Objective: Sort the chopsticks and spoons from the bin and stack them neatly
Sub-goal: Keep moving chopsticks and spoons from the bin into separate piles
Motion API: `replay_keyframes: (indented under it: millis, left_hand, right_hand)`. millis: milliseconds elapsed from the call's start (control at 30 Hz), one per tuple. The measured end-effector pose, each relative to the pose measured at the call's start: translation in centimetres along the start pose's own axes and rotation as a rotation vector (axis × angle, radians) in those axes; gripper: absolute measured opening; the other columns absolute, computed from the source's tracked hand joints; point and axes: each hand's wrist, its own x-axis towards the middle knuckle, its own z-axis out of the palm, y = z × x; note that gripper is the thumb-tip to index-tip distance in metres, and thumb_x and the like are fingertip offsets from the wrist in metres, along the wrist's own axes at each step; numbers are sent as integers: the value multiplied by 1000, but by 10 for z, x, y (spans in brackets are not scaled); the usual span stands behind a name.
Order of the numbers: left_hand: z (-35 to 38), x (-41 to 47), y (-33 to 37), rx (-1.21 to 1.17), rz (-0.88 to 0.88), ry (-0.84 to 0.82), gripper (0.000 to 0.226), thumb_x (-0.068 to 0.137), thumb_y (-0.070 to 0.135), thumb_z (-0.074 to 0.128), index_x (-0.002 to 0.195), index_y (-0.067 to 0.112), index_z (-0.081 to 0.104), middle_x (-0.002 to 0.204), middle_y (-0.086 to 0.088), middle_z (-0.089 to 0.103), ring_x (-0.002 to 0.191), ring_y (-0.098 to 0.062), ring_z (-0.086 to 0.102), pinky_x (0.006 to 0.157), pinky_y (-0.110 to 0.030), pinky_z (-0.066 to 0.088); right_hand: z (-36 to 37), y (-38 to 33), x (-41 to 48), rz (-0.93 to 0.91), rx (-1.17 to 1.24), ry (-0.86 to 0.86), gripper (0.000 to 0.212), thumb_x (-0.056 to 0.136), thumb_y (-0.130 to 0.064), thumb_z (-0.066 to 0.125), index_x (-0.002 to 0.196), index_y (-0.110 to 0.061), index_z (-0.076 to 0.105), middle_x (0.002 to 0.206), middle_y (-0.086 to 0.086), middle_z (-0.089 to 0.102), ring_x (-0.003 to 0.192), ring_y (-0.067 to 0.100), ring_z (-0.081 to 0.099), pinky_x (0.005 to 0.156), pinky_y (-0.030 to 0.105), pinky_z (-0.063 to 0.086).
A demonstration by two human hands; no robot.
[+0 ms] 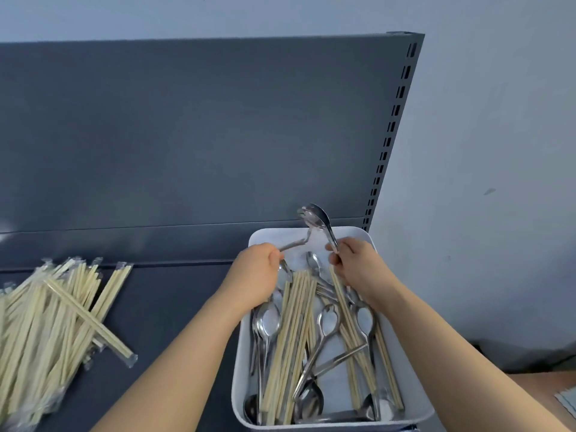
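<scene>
Spoons (313, 215) up over the far end of the bin (274, 236), two of them, bowls crossed and touching. My left hand (258, 272) pinches the end of one handle, the bent one that runs off to the left. My right hand (355, 263) has its fingers curled round the other handle, which points down and to the right. Both hands sit just above the bin's far half, wrists over its side walls. Down inside, it's a tangle: chopsticks (290, 332) lying mostly near to far in a thick bundle at the middle, a thinner run of them on the right, and loose spoons (271, 319) tucked along the left wall, across the middle and in the near corners. Over on the left of the dark shelf (174, 307), well apart from the bin, sits the pile (46, 322) of wrapped chopsticks, fanned out, with one packet lying crosswise on top. Grey back panel (187, 135) behind it all, pale wall (483, 120) to the right
</scene>
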Motion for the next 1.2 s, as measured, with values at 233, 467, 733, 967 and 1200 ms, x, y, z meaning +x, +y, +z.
replay_keyframes:
  millis: [233, 467, 733, 967, 1200]
  left_hand:
    - [-52, -44, -48, -286, -111, 371, 28, 101, 18, 39, 107, 21, 67, 82, 1, 62, 76, -21, 59, 68, -33, 48]
    - [-113, -110, -152, -379, -317, 613, 28, 99, 12, 44, 112, 22, 66, 86, 12, 65, 68, -7, 57, 60, -16, 44]
    - [-224, -204, -295, -240, -424, 732, 28, 102, 20, 38, 107, 22, 65, 88, 18, 58, 81, -5, 56, 66, -19, 38]
    - [-296, -252, -420, -175, -551, 779, 27, 101, 12, 36, 108, 18, 62, 106, 3, 62, 97, -15, 57, 79, -27, 41]
    - [-327, -232, -509, -164, -605, 734, 25, 102, 16, 33, 113, 15, 55, 109, -4, 58, 87, -18, 53, 75, -29, 40]
  right_hand:
    - [73, -67, -13, -123, 34, -197, 29, 99, -8, 28, 98, -9, 57, 71, 1, 52, 39, 4, 36, 43, 19, 28]
    - [200, -100, -32, -201, -142, -367, 30, 97, -13, 27, 97, -6, 57, 69, -3, 56, 48, 10, 37, 47, 25, 28]
    - [402, -137, -94, -238, -141, -515, 12, 94, -15, 46, 83, -14, 52, 67, -1, 51, 52, 14, 35, 49, 26, 29]
    - [547, -155, -129, -217, -148, -515, 38, 91, -7, 41, 55, -12, 54, 40, -5, 43, 41, 14, 34, 44, 26, 27]
    - [640, -152, -107, -179, -346, -396, 27, 95, -15, 37, 74, -7, 51, 66, 3, 54, 54, 15, 45, 48, 25, 33]
